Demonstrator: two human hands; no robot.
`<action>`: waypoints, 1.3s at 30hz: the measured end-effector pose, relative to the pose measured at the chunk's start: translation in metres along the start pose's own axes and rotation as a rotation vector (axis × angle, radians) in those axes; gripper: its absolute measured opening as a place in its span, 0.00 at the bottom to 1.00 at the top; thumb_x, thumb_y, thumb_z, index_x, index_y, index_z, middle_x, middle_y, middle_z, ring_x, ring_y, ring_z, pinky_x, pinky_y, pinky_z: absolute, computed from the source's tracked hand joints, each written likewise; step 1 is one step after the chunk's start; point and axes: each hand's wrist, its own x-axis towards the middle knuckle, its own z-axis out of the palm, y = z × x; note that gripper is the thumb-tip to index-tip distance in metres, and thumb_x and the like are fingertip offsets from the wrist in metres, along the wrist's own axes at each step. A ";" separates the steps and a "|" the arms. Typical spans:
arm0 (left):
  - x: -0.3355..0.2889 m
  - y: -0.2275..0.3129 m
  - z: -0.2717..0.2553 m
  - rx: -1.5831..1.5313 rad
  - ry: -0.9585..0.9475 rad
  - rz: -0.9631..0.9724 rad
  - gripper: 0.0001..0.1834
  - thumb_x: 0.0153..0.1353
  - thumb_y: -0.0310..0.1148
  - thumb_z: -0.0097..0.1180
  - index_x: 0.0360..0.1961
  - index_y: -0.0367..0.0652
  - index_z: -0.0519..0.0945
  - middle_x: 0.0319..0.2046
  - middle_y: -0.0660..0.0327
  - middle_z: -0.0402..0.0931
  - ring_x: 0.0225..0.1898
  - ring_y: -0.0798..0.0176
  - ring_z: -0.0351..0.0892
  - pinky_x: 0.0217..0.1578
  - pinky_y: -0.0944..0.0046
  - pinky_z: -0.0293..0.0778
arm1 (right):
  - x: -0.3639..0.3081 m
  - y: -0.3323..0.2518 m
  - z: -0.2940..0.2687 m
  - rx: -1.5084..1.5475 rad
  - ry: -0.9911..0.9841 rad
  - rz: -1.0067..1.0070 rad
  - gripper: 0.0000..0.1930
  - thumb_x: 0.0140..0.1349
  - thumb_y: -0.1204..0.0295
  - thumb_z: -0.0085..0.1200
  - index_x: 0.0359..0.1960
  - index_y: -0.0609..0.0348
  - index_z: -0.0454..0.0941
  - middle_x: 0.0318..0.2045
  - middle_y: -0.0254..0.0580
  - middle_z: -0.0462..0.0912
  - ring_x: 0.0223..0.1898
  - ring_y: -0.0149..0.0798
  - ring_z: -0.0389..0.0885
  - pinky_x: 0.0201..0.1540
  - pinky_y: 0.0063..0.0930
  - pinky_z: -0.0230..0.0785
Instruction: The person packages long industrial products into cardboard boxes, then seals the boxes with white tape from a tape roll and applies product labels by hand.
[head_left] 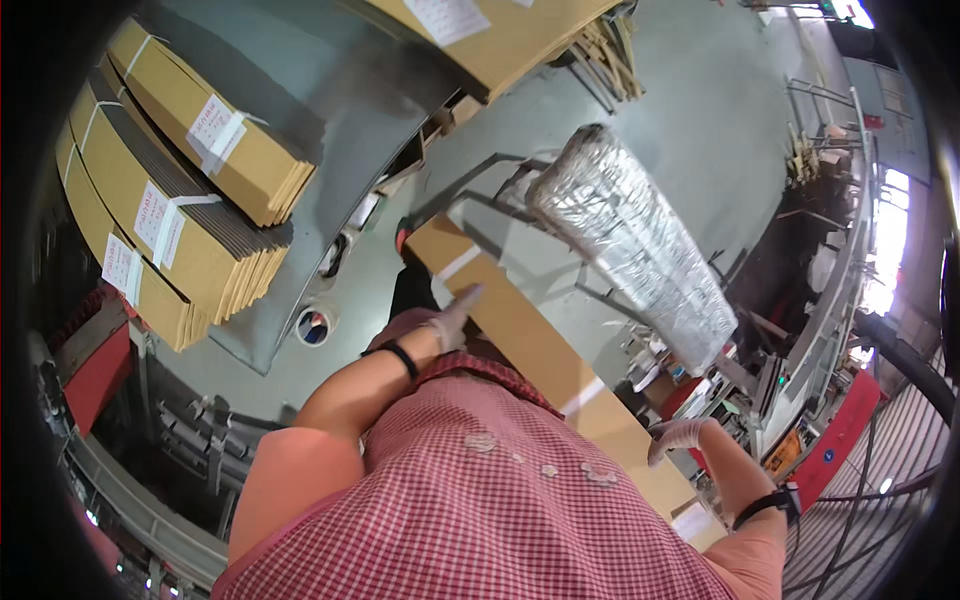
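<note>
A long, flat bundle of brown cardboard [530, 330] lies slantwise in front of my body, with white straps around it and a pale label near its lower right end. My left hand [458, 315], in a thin whitish glove, grips its near edge toward the far left end, fingers over the top face. On the opposite edge, toward the lower right end, my gloved right hand [680, 436] holds it with the fingertips on top. The undersides of the bundle and both hands' hidden fingers cannot be seen.
Strapped stacks of cardboard [190, 230] lie on a grey table [330, 130] at left. More cardboard [500, 40] is at the top. A silver-wrapped long object [640, 240] rests on a metal frame just beyond my bundle. A round container [313, 326] stands on the floor; machinery lines the right.
</note>
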 end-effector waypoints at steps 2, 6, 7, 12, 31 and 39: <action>-0.001 -0.035 0.011 0.325 -0.113 0.183 0.32 0.61 0.57 0.55 0.60 0.50 0.70 0.58 0.60 0.71 0.60 0.59 0.68 0.58 0.57 0.67 | -0.002 -0.055 0.005 0.028 -0.062 -0.054 0.41 0.44 0.56 0.69 0.61 0.58 0.68 0.53 0.43 0.76 0.55 0.36 0.72 0.58 0.32 0.65; 0.029 -0.085 0.012 0.183 -0.031 -0.358 0.31 0.66 0.55 0.50 0.61 0.43 0.70 0.59 0.60 0.70 0.58 0.62 0.68 0.60 0.60 0.63 | 0.011 -0.172 -0.010 0.161 0.262 -0.260 0.36 0.56 0.48 0.56 0.63 0.54 0.69 0.58 0.39 0.73 0.59 0.37 0.68 0.63 0.36 0.56; 0.040 -0.092 0.021 0.253 -0.155 -0.349 0.31 0.67 0.54 0.48 0.61 0.40 0.70 0.58 0.61 0.71 0.58 0.64 0.67 0.60 0.61 0.62 | 0.115 -0.134 -0.051 0.103 0.189 -0.640 0.33 0.56 0.43 0.51 0.60 0.46 0.73 0.54 0.35 0.75 0.57 0.34 0.67 0.58 0.38 0.60; 0.036 -0.065 -0.054 0.096 -0.076 -0.287 0.21 0.64 0.36 0.50 0.58 0.45 0.72 0.53 0.59 0.74 0.51 0.59 0.73 0.59 0.57 0.65 | 0.016 -0.219 -0.026 0.326 0.150 -0.572 0.29 0.56 0.45 0.55 0.54 0.49 0.76 0.44 0.41 0.82 0.41 0.37 0.83 0.40 0.41 0.79; -0.061 0.060 0.234 1.385 -0.507 0.149 0.22 0.52 0.34 0.69 0.47 0.44 0.76 0.47 0.64 0.73 0.52 0.65 0.71 0.57 0.62 0.67 | 0.050 -0.113 0.053 0.747 0.504 -1.806 0.31 0.52 0.65 0.68 0.58 0.58 0.70 0.56 0.44 0.73 0.62 0.40 0.67 0.65 0.33 0.59; -0.091 0.056 0.211 1.281 -0.405 0.184 0.21 0.53 0.33 0.69 0.48 0.44 0.76 0.49 0.61 0.72 0.53 0.62 0.71 0.58 0.61 0.66 | 0.056 -0.117 0.046 0.334 0.805 -1.807 0.28 0.51 0.67 0.67 0.54 0.60 0.71 0.52 0.45 0.75 0.58 0.41 0.71 0.64 0.34 0.61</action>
